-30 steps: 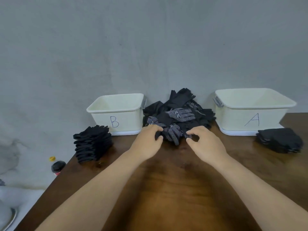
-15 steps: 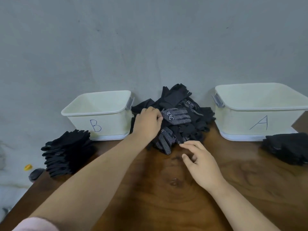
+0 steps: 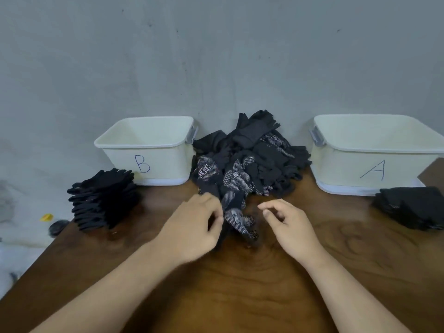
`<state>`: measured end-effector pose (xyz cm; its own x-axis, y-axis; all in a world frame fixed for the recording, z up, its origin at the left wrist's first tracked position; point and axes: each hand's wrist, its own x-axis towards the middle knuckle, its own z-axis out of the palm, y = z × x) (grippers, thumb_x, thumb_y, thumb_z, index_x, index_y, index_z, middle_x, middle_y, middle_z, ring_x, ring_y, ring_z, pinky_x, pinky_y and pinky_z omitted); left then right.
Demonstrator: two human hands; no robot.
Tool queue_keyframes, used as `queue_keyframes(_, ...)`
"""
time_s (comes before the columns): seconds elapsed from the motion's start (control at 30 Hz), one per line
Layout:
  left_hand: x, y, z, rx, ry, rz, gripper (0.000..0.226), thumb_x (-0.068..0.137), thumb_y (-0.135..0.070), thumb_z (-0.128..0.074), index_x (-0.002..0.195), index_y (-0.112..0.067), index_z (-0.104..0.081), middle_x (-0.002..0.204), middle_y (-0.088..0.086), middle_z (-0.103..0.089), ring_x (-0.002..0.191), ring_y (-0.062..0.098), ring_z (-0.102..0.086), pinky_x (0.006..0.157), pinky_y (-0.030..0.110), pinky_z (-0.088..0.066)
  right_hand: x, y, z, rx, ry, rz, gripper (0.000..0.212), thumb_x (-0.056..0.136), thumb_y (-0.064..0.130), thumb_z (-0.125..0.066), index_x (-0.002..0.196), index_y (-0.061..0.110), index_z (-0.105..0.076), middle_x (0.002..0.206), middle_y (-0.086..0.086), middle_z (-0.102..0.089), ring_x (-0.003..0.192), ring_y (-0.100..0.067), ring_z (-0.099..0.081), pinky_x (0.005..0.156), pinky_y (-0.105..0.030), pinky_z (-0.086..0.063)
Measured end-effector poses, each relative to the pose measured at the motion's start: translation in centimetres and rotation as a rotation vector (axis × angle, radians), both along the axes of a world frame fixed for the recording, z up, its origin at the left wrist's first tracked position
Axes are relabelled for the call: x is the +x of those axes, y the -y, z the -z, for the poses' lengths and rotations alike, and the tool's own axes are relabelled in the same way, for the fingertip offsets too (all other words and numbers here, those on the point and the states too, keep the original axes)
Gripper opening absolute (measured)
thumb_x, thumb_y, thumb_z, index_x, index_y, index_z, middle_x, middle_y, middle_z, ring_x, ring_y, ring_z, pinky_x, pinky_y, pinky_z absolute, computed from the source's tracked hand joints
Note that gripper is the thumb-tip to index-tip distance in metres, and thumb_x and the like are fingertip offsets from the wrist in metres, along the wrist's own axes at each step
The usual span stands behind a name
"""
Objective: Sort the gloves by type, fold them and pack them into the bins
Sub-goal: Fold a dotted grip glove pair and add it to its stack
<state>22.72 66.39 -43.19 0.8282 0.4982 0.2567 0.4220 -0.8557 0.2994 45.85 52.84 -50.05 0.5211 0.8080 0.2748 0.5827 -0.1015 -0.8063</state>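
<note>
A heap of black gloves (image 3: pixel 254 155), some plain and some with white dots, lies against the wall between two white bins. Bin B (image 3: pixel 153 162) stands on the left, bin A (image 3: pixel 360 164) on the right. My left hand (image 3: pixel 192 227) pinches a dotted glove (image 3: pixel 237 217) that trails from the heap's front onto the table. My right hand (image 3: pixel 286 222) hovers just right of that glove with fingers loosely curled, holding nothing.
A stack of plain black gloves (image 3: pixel 103 198) sits in front of bin B near the table's left edge. A second dark stack (image 3: pixel 410 205) lies in front of bin A. The wooden table (image 3: pixel 240 284) ends at the left; a yellow cap (image 3: pixel 46 217) lies on the floor.
My left hand came back from the top of the heap toward me, pulling a dotted glove down onto the table. My right hand stayed near the heap's front edge.
</note>
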Motion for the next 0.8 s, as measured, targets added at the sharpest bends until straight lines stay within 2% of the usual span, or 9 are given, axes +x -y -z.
queue_keyframes(0.13,-3.2,2.4,5.4,-0.164,0.056,0.016,0.018,0.101,-0.054,-0.049,0.108,-0.038,-0.056,0.109,-0.022,-0.058,0.105,0.004,-0.055,0.097,0.040,-0.049,-0.8,0.4,-0.2,-0.030,0.025,-0.080,0.013,0.103,0.028,-0.068,0.106,0.037,-0.078,0.111,0.024,-0.073,0.096,-0.003,-0.069,0.089,-0.027,-0.054)
queue_keyframes(0.23,-3.8,1.6,7.3,-0.291,0.250,-0.048,0.014,0.108,-0.037,-0.051,0.120,-0.036,-0.059,0.119,-0.023,-0.063,0.119,0.002,-0.060,0.107,0.036,-0.048,-1.8,0.8,0.1,-0.032,0.076,-0.160,0.013,0.099,0.039,-0.071,0.111,0.038,-0.076,0.117,0.022,-0.070,0.102,-0.008,-0.070,0.093,-0.040,-0.057)
queue_keyframes(0.3,-3.8,0.3,7.7,-0.309,0.305,-0.112,0.020,0.109,-0.025,-0.053,0.126,-0.032,-0.060,0.123,-0.025,-0.063,0.122,0.000,-0.058,0.108,0.033,-0.047,-2.4,1.0,0.3,-0.041,0.129,-0.195,0.024,0.096,0.054,-0.069,0.116,0.041,-0.074,0.122,0.026,-0.066,0.108,-0.007,-0.068,0.095,-0.041,-0.056)
queue_keyframes(0.4,-3.0,-1.5,7.2,-0.238,0.233,-0.056,0.036,0.111,-0.028,-0.048,0.146,-0.030,-0.054,0.143,-0.021,-0.057,0.137,0.004,-0.049,0.117,0.032,-0.038,-3.3,1.3,0.3,-0.066,0.252,-0.176,0.042,0.093,0.071,-0.062,0.122,0.044,-0.072,0.127,0.032,-0.062,0.116,-0.002,-0.061,0.102,-0.036,-0.050)
queue_keyframes(0.53,-1.2,-2.5,6.5,-0.211,-0.029,-0.037,0.049,0.114,-0.045,-0.029,0.163,-0.042,-0.034,0.164,-0.024,-0.037,0.156,0.000,-0.022,0.128,0.036,-0.018,-3.7,1.2,0.1,-0.248,0.396,-0.222,0.067,0.084,0.084,-0.057,0.142,0.050,-0.060,0.147,0.037,-0.047,0.139,0.005,-0.040,0.115,-0.034,-0.036)
queue_keyframes(0.6,-0.7,-2.4,6.8,-0.172,-0.100,-0.119,0.049,0.114,-0.048,-0.021,0.161,-0.046,-0.035,0.166,-0.030,-0.031,0.157,-0.002,-0.016,0.131,0.041,-0.010,-3.5,1.5,0.3,-0.322,0.408,-0.271,0.071,0.084,0.083,-0.053,0.147,0.052,-0.054,0.157,0.037,-0.038,0.150,0.005,-0.028,0.123,-0.038,-0.027)
queue_keyframes(0.67,-0.6,-2.2,7.2,-0.145,-0.110,-0.201,0.051,0.113,-0.050,-0.016,0.160,-0.047,-0.038,0.166,-0.033,-0.028,0.158,-0.001,-0.014,0.131,0.045,-0.007,-3.2,2.2,0.3,-0.346,0.402,-0.307,0.066,0.088,0.078,-0.051,0.149,0.054,-0.051,0.161,0.039,-0.031,0.154,0.010,-0.018,0.129,-0.034,-0.014)
queue_keyframes(0.73,-0.7,-2.2,7.5,-0.148,-0.085,-0.263,0.054,0.113,-0.052,-0.014,0.158,-0.046,-0.041,0.165,-0.033,-0.029,0.158,0.000,-0.014,0.131,0.046,-0.007,-2.8,3.2,0.1,-0.369,0.422,-0.344,0.056,0.096,0.066,-0.056,0.151,0.055,-0.049,0.162,0.042,-0.025,0.154,0.017,-0.008,0.130,-0.028,-0.001)
queue_keyframes(0.8,-0.8,-2.3,7.7,-0.159,-0.048,-0.286,0.060,0.109,-0.057,-0.011,0.157,-0.043,-0.046,0.165,-0.031,-0.033,0.158,0.001,-0.018,0.131,0.044,-0.009,-2.4,4.1,-0.1,-0.370,0.432,-0.364,0.052,0.102,0.048,-0.062,0.152,0.055,-0.048,0.162,0.043,-0.024,0.154,0.017,-0.005,0.129,-0.027,0.002)
